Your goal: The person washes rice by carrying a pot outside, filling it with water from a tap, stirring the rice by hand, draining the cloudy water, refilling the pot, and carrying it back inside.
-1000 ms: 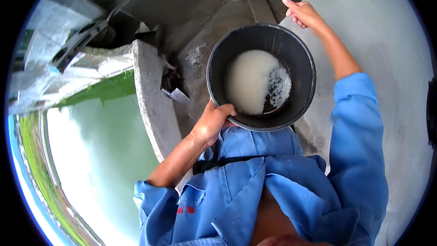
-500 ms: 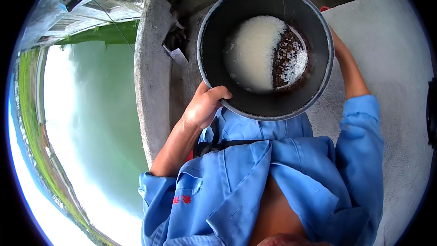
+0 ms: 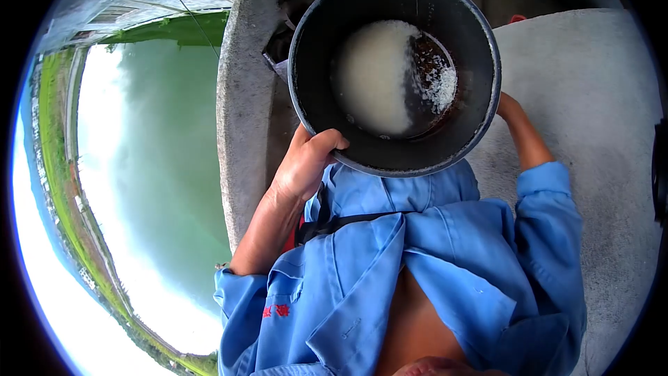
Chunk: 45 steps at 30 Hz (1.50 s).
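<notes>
A round black pot (image 3: 316, 108) is held up before my chest, its mouth facing me. Cloudy water and white rice (image 3: 379, 76) lie in its left part, and loose grains (image 3: 440, 89) cling to the dark bottom on the right. My left hand (image 3: 306, 161) grips the lower left rim, thumb over the edge. My right hand goes behind the pot's right side; only the wrist shows and its fingers are hidden.
A rough concrete wall (image 3: 242, 104) stands at the left, with green water (image 3: 167, 132) beyond it. A pale concrete surface (image 3: 577, 97) spans the right side. A small red thing (image 3: 517, 19) lies at its far edge.
My right hand has come down from the upper right to behind the pot. The pot looks larger and higher in view, and the rice and water have shifted inside. My left hand keeps its grip.
</notes>
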### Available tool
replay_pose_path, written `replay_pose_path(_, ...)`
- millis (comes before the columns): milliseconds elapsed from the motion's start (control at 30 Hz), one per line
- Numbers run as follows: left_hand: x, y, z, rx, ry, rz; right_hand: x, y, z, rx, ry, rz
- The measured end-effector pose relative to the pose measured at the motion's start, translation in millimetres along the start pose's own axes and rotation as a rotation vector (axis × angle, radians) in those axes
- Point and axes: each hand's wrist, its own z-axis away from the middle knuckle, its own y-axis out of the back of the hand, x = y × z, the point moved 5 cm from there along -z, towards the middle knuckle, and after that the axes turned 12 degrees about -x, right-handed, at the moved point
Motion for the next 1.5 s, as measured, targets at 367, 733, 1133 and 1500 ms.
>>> replay_pose_path(367, 11, -10, 14, 0.037, 0.03, 0.024, -1, -59, 12, -0.391, 0.046, -0.114)
replay_pose_path(733, 8, 18, -23, 0.029, 0.033, 0.051, 67, -19, -48, 0.302, 0.02, -0.083)
replay_pose_path(1133, 24, 22, -45, -0.066, 0.028, -0.014, -13, 18, -18, 0.61, 0.379, -0.727)
replay_pose_path(1500, 39, 5, -52, -0.081, -0.002, -0.269, -47, 20, 15, 0.745, 0.507, -0.751)
